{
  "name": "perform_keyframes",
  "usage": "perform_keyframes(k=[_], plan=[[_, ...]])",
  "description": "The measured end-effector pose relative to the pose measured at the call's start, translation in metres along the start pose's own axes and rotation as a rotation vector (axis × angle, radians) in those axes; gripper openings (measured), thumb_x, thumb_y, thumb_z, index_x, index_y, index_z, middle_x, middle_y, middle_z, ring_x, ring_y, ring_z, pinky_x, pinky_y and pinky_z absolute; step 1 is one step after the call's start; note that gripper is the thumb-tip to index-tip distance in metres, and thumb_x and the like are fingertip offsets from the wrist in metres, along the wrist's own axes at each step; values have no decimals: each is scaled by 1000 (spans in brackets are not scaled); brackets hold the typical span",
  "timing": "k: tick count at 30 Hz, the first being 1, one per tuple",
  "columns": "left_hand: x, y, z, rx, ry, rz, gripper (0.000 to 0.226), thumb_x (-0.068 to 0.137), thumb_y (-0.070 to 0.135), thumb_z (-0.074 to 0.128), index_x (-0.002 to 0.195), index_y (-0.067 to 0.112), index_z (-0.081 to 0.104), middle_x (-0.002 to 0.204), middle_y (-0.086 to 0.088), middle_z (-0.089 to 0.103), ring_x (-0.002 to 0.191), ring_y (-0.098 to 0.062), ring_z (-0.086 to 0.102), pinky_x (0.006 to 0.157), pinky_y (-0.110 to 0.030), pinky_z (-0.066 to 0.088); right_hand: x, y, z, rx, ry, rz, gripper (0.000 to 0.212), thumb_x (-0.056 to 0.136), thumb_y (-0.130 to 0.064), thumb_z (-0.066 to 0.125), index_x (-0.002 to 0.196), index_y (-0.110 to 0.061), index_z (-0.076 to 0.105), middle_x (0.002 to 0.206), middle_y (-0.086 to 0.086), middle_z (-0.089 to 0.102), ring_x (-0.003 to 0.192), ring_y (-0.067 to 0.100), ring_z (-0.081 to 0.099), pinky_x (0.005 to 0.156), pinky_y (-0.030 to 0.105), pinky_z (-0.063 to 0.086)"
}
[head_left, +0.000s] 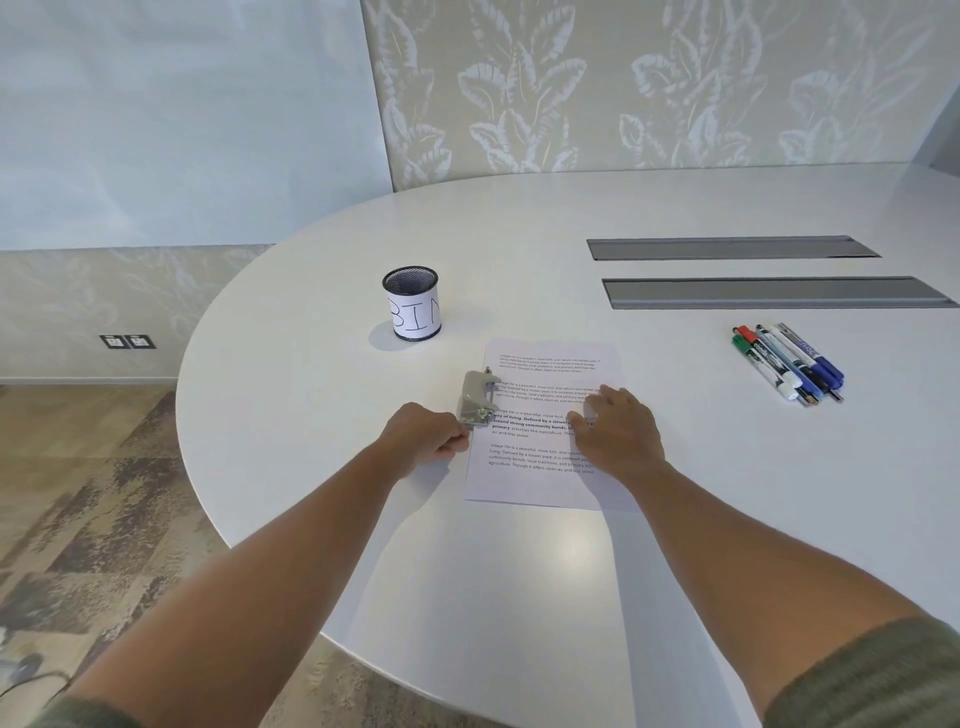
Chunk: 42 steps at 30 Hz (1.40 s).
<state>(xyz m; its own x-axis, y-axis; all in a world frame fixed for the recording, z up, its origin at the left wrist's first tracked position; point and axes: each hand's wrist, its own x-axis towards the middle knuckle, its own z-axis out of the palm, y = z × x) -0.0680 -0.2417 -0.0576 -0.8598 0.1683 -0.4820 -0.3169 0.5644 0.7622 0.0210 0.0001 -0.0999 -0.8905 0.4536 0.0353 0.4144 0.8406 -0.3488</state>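
Note:
A printed sheet of paper (524, 467) lies flat on the white round table (467, 571). A grey metal hole punch (477, 399) sits over the sheet's left edge. My left hand (423, 434) is just left of the punch, fingers curled, its fingertips at the punch's near end; whether it grips the punch is unclear. My right hand (615, 434) lies flat on the sheet, fingers spread, pressing it down.
A black mesh cup labelled "BIN" (413, 304) stands behind the paper to the left. Several markers (789, 361) lie in a bunch at the right. Two grey cable slots (769, 270) are set into the tabletop behind. The table's curved edge runs at the left.

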Motion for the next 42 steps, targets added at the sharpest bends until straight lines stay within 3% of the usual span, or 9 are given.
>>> perform_keyframes(k=[4, 9, 18, 25, 29, 34, 37, 40, 42], plan=[[-2, 1, 7, 18, -31, 30, 14, 74, 15, 69, 86, 13, 74, 82, -4, 78, 62, -15, 57, 66, -22, 45, -4, 1, -3, 14, 9, 11, 52, 97, -47, 40, 138, -16, 51, 158, 4, 31, 148, 23, 19, 120, 38, 15], [-6, 5, 16, 138, -28, 65, 10, 66, 14, 66, 72, 15, 58, 63, -4, 50, 53, -19, 33, 54, -23, 26, -7, 7, -7, 7, 17, 19, 50, 97, -46, 40, 132, -14, 55, 157, 6, 33, 147, 23, 20, 120, 40, 16], [-11, 17, 48, 77, -172, 98, 19, 84, 32, 72, 83, 14, 64, 75, -5, 62, 59, -18, 47, 56, -23, 37, -11, 20, -12, 35, 50, 66, 49, 97, -46, 42, 131, -12, 54, 155, 4, 34, 146, 21, 22, 118, 38, 21], [-10, 31, 65, 2, -144, 157, 12, 87, 19, 66, 88, 8, 61, 107, -18, 74, 100, -32, 72, 96, -40, 56, -11, 22, -18, 166, 75, 134, 53, 94, -45, 48, 135, -12, 48, 148, 1, 39, 138, 19, 34, 106, 41, 38], [-9, 38, 67, 84, -80, 217, 14, 89, 21, 61, 90, 7, 65, 97, -10, 69, 90, -26, 67, 82, -34, 56, -8, 22, -26, 241, 93, 188, 56, 95, -39, 48, 143, -10, 40, 149, 1, 36, 137, 19, 35, 102, 41, 39], [-6, 39, 63, 171, -8, 296, 36, 92, 25, 60, 62, 16, 43, 68, 0, 46, 62, -19, 43, 60, -27, 32, 1, 21, -38, 419, 209, 311, 60, 91, -33, 56, 144, -10, 38, 148, 5, 39, 134, 26, 41, 101, 44, 41], [-5, 39, 58, 170, 2, 355, 34, 90, 23, 61, 62, 14, 45, 80, -2, 49, 66, -22, 47, 66, -30, 35, 8, 22, -44, 574, 239, 418, 66, 87, -32, 58, 145, -8, 36, 147, 8, 44, 131, 28, 47, 100, 42, 45], [-5, 40, 52, 149, 9, 390, 18, 90, 25, 64, 84, 7, 64, 105, -6, 59, 91, -30, 63, 77, -36, 49, 12, 23, -46, 740, 234, 517, 68, 82, -27, 57, 144, -10, 36, 135, 8, 57, 109, 27, 59, 83, 33, 46], [-4, 40, 47, 113, 10, 387, 14, 90, 26, 66, 87, 13, 63, 98, -5, 65, 92, -28, 64, 83, -39, 52, 14, 25, -45, 835, 235, 568, 68, 80, -25, 57, 144, -11, 37, 131, 7, 58, 96, 24, 55, 77, 31, 42]])
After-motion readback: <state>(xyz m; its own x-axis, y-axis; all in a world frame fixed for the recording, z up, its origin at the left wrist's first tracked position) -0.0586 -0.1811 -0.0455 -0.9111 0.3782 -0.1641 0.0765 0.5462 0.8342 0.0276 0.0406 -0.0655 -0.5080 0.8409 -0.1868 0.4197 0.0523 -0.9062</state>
